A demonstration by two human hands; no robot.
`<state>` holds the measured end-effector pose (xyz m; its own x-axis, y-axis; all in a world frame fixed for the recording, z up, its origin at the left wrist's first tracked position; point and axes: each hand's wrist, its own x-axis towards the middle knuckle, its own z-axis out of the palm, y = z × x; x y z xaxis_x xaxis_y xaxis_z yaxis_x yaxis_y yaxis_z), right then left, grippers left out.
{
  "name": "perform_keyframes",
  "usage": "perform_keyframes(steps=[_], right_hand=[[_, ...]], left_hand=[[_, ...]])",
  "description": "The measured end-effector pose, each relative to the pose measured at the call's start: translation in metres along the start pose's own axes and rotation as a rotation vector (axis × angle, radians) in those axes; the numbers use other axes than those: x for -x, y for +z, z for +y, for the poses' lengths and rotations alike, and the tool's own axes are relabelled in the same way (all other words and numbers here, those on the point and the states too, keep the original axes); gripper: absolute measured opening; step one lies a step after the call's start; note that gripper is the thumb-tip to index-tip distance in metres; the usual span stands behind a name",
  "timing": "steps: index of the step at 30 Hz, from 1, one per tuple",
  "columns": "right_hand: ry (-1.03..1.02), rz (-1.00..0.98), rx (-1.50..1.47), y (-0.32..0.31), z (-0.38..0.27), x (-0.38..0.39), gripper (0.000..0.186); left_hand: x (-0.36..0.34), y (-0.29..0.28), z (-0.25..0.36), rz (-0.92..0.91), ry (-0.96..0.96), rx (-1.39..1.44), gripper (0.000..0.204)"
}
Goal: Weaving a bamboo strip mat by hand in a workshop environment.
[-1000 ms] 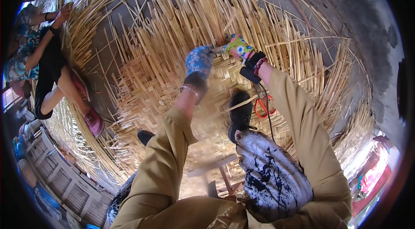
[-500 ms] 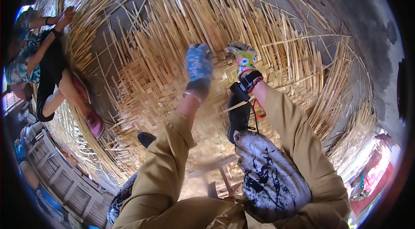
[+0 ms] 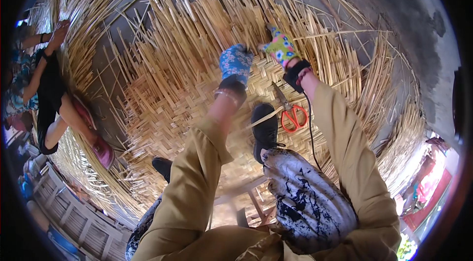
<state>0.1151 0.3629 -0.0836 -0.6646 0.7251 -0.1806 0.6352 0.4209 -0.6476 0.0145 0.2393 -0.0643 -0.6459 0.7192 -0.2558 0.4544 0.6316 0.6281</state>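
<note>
Matting of flat, pale straw-coloured strips, woven in a stepped pattern, fills the centre of the head view, its long, loose unwoven ends fanning toward the top of the frame. Each strip looks light, dry and springy, stiff along its length yet thin enough to bend, likely to split if folded sharply, and its smooth face may slide under cloth; a pinch close to the weave, where the loose lengths begin, seems the surest hold. Just above the centre of the frame, the left hand in a blue floral glove lies over that edge, its fingertips hidden, so I cannot tell whether it grips a strip. Slightly right of it, the right hand in a green-and-yellow floral glove has thumb and a finger parted, with no strip clearly between them. Both forearms stretch up from the lower edge, the right one slanting inward. Metal scissors with red-orange loop handles lie right of centre, near a black shoe.
</note>
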Motion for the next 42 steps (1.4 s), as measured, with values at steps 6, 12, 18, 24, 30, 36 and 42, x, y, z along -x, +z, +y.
perform_keyframes(steps=[6, 12, 18, 24, 30, 36, 42], right_hand=[[0.127, -0.395, 0.272, -0.015, -0.025, -0.032, 0.049], [-0.201, -0.367, 0.470, 0.011, -0.011, -0.020, 0.040], [-0.269, -0.188, 0.646, 0.020, -0.005, -0.006, 0.019], [0.010, -0.171, 0.298, 0.006, -0.014, 0.028, 0.019], [-0.048, -0.121, 0.437, 0.008, -0.015, 0.010, 0.026], [0.265, -0.288, -0.031, 0.005, -0.012, 0.050, 0.038], [0.788, 0.204, -1.382, -0.029, 0.010, 0.033, 0.022]], left_hand=[[0.002, -0.002, -0.003, 0.018, -0.108, 0.323, 0.019], [-0.001, -0.001, -0.002, -0.011, -0.153, 0.321, 0.020], [-0.001, 0.003, -0.003, -0.030, -0.172, 0.254, 0.018], [0.000, 0.009, -0.008, 0.038, 0.205, -0.049, 0.012], [0.006, 0.006, -0.019, -0.111, 0.129, 0.150, 0.029], [0.022, 0.020, -0.022, -0.097, 0.092, 0.177, 0.035], [0.036, 0.001, -0.030, -0.070, 0.172, 0.333, 0.033]])
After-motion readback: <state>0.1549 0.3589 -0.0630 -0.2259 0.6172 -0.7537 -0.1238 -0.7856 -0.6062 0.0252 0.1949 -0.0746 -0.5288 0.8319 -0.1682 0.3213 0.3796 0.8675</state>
